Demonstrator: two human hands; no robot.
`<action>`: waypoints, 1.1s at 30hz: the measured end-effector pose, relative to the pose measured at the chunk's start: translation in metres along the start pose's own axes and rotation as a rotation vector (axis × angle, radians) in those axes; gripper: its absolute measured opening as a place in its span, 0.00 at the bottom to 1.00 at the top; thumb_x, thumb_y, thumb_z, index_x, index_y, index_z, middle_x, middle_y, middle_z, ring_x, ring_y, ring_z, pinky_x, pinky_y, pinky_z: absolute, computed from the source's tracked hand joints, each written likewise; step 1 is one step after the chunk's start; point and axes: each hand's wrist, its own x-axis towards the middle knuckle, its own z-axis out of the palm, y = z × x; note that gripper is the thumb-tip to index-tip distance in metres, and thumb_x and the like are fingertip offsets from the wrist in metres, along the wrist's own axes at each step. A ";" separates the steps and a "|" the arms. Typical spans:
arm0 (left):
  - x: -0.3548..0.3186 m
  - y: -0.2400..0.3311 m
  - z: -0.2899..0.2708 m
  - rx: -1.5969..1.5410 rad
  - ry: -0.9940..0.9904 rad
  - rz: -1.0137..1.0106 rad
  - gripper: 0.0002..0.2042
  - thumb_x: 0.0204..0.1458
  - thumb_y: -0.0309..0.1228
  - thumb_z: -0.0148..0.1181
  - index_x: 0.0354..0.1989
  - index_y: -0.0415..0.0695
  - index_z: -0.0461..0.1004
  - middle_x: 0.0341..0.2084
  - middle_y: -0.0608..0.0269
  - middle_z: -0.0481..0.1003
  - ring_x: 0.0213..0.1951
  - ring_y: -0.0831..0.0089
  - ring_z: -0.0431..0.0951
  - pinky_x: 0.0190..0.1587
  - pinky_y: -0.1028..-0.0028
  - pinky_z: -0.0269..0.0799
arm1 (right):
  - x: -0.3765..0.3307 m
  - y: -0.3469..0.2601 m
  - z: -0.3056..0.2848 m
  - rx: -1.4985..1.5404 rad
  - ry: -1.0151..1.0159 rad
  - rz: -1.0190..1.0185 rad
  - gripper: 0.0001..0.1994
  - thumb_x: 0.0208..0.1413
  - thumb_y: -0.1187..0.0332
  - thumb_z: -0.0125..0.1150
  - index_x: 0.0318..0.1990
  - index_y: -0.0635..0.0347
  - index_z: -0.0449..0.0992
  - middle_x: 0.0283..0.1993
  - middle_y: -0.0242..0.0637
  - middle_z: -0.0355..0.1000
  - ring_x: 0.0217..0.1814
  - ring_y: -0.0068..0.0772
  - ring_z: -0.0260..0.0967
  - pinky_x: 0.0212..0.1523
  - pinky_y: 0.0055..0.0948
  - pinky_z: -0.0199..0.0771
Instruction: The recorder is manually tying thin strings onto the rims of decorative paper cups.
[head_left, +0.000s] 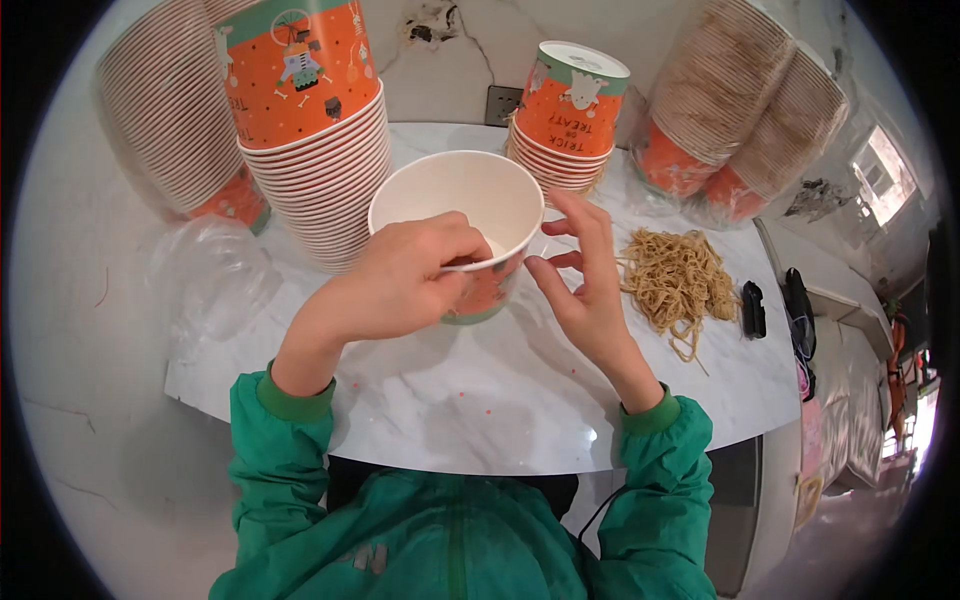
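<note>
Left wrapped cups (165, 120): nested in clear film, leaning slightly, orange and green at the foot.
Bag (215, 280): clear and crumpled, at the left of the marbled table (400, 430).
Tall stack (305, 100): stands mouth down, orange wall on top, many white rims below, just left of the cup (440, 195).
Left hand (400, 280): clamped on the near rim of the cup, fingers curled over inside, thumb outside; green sleeve (280, 430) behind.
Cup: tipped little if at all, mouth up, white inside, between the hands at mid-table; on the table or just above, cannot tell which.
Short stack (570, 110): mouth down behind the cup, tan strands at its foot.
Right hand (590, 295): spread, thumb and fingers apart beside the cup's right wall; touching or not, cannot tell.
Strands (675, 280): heaped loosely, tan, right of the right hand.
Right wrapped cups (720, 80): filmed, side by side, at the back right.
Clip (753, 310): black, lies just right of the strands.
</note>
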 end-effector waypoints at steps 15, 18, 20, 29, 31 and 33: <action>-0.015 0.006 -0.018 -0.881 0.047 -0.312 0.17 0.54 0.23 0.61 0.53 0.35 0.74 0.44 0.63 0.78 0.44 0.78 0.80 0.42 0.76 0.81 | -0.032 -0.022 0.014 -0.345 0.048 -0.262 0.37 0.45 0.66 0.78 0.63 0.63 0.69 0.66 0.54 0.61 0.64 0.55 0.60 0.60 0.47 0.67; -0.016 -0.005 -0.016 -0.917 0.053 -0.301 0.16 0.53 0.24 0.62 0.50 0.35 0.74 0.43 0.63 0.78 0.43 0.80 0.80 0.41 0.77 0.81 | -0.031 -0.021 0.014 -0.338 0.052 -0.270 0.36 0.44 0.66 0.79 0.62 0.63 0.70 0.66 0.54 0.61 0.64 0.55 0.60 0.60 0.46 0.67; -0.016 -0.009 -0.015 -0.931 0.053 -0.297 0.13 0.53 0.24 0.63 0.47 0.36 0.74 0.40 0.64 0.78 0.40 0.80 0.80 0.40 0.78 0.81 | -0.031 -0.020 0.015 -0.323 0.059 -0.267 0.36 0.44 0.66 0.79 0.62 0.63 0.70 0.66 0.54 0.61 0.64 0.55 0.60 0.60 0.46 0.67; -0.017 -0.007 -0.013 -0.991 0.071 -0.351 0.12 0.52 0.23 0.64 0.44 0.36 0.75 0.37 0.65 0.79 0.37 0.80 0.81 0.39 0.77 0.82 | -0.030 -0.018 0.014 -0.303 0.043 -0.259 0.35 0.44 0.69 0.79 0.62 0.63 0.70 0.66 0.53 0.61 0.63 0.53 0.61 0.60 0.45 0.68; -0.015 0.000 -0.011 -0.994 0.088 -0.357 0.12 0.52 0.22 0.64 0.44 0.36 0.75 0.37 0.66 0.78 0.38 0.81 0.80 0.39 0.77 0.81 | -0.032 -0.018 0.012 -0.287 0.023 -0.232 0.34 0.45 0.69 0.78 0.62 0.64 0.70 0.66 0.53 0.61 0.63 0.54 0.62 0.60 0.44 0.69; -0.013 0.007 -0.004 -0.998 0.103 -0.366 0.12 0.52 0.22 0.64 0.45 0.36 0.75 0.37 0.67 0.78 0.38 0.81 0.80 0.40 0.78 0.80 | -0.033 -0.018 0.013 -0.270 0.005 -0.203 0.33 0.46 0.70 0.78 0.61 0.64 0.70 0.65 0.53 0.61 0.63 0.54 0.62 0.60 0.43 0.69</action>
